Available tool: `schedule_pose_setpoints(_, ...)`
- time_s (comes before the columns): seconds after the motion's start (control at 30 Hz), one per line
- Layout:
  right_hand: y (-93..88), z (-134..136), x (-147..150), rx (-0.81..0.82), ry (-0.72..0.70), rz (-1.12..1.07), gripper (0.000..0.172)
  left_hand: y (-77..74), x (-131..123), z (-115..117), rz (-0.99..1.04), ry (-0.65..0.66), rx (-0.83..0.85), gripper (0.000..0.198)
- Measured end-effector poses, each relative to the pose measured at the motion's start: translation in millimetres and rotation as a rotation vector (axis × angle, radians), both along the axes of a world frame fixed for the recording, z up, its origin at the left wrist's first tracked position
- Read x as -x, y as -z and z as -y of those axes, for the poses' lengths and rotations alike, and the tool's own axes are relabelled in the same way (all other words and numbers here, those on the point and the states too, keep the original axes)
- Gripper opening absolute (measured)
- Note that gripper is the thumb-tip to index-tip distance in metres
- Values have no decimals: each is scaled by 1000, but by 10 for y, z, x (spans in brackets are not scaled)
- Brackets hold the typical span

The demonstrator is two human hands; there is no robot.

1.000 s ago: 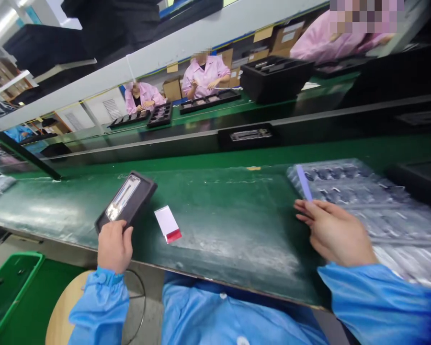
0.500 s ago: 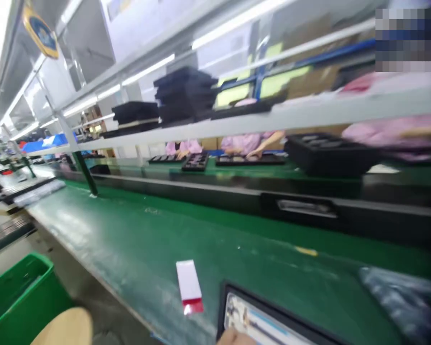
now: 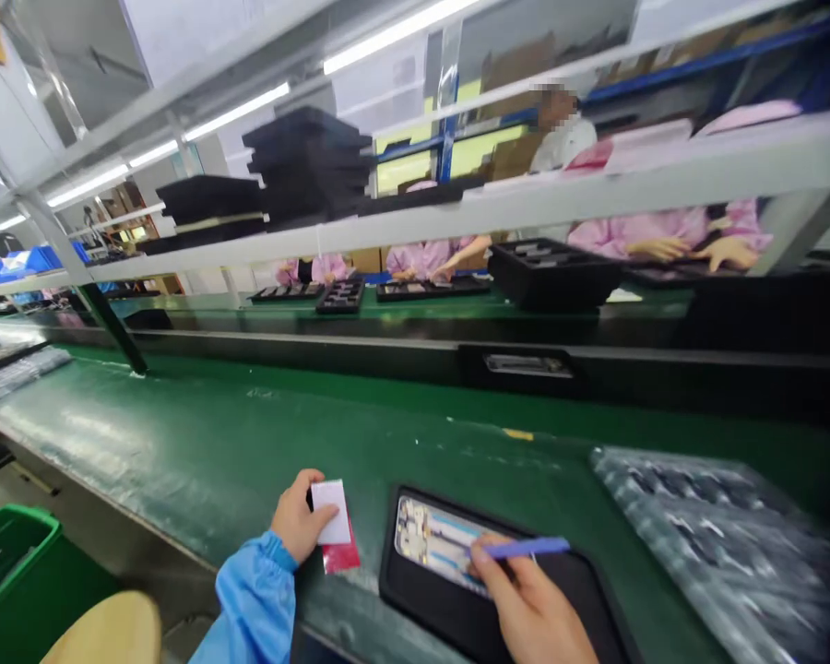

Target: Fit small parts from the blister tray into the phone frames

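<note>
My left hand (image 3: 297,516) pinches a white card with a red end (image 3: 330,510), its fingers covering the card's upper left corner. My right hand (image 3: 529,599) grips a thin blue plastic stick (image 3: 529,549), whose tip lies over a phone-sized device (image 3: 439,544). The device has a silvery inner face with blue strips and sits in a black tray (image 3: 415,595) on the green bench top (image 3: 180,433). My right hand overlaps the tray's near side and hides the device's lower right part.
A plastic-wrapped stack of parts (image 3: 705,539) lies to the right on the bench. Across a black divider, co-workers in pink smocks (image 3: 429,263) sit at black trays. A green bin (image 3: 6,553) and a wooden stool (image 3: 103,632) are low on the left.
The view has swung from a steep tilt to nearly level. The black tray now lies on the bench, out of my left hand. That hand has picked up the card, and the blue stick has moved over the device.
</note>
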State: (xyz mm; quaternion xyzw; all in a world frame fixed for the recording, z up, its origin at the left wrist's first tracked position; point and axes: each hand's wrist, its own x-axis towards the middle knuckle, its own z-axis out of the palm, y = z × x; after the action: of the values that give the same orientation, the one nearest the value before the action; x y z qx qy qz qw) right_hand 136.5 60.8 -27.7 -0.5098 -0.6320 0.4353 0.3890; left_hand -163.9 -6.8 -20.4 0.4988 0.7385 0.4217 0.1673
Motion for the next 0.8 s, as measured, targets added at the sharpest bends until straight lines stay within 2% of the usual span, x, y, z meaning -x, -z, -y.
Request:
schedule_pose_setpoints(0.13, -124, -52, -83, 20, 0, -119, 37, 9, -58, 68, 144, 31, 26, 30)
schedule_pose_setpoints(0.2, -271, -18, -167, 22, -34, -173, 33, -9, -125, 143, 191, 51, 25, 28)
schedule_pose_setpoints(0.33, -777, 168, -256, 18, -186, -153, 28, -176, -400, 329, 238, 136, -11, 24)
schedule_pose_setpoints(0.4, -1028, 286, -211, 5, -290, -141, 27, -311, -571, 408, 223, 202, -62, 21)
schedule_pose_setpoints(0.47, -1194, 389, -113, -24, -376, -150, 25, -439, -728, 462, 196, 263, -107, 17)
schedule_pose_setpoints(0.53, -1256, 466, 1, -56, -446, -158, 21, -529, -854, 490, 181, 318, -141, 15)
schedule_pose_setpoints(0.63, -1218, 531, 119, -122, -510, -133, 17, -582, -966, 500, 176, 382, -190, 15)
schedule_pose_setpoints(0.8, -1092, 558, 93, -289, -481, -38, 10, -600, -1021, 498, 193, 418, -202, 15)
